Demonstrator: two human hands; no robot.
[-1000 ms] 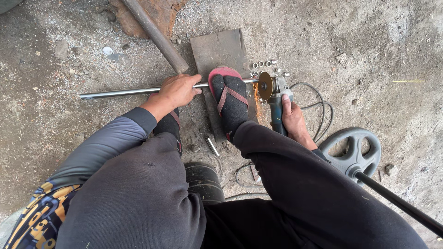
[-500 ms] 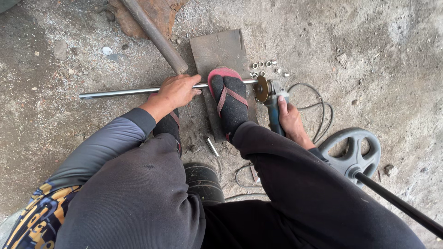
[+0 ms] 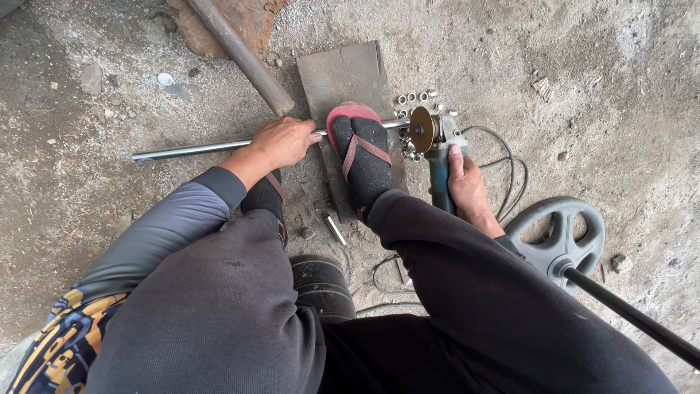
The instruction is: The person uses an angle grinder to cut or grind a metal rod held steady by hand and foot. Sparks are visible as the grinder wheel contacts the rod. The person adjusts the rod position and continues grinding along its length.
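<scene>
We see a concrete floor with a flat plate on it and a grey wheel at the right. A long steel rod lies across the plate, pinned under a sandalled foot. The left hand is closed around the rod beside the foot. The right hand grips the grinder, its disc at the rod's end, touching as far as we can tell. Several cut rings lie there already; most of the rod remains uncut.
</scene>
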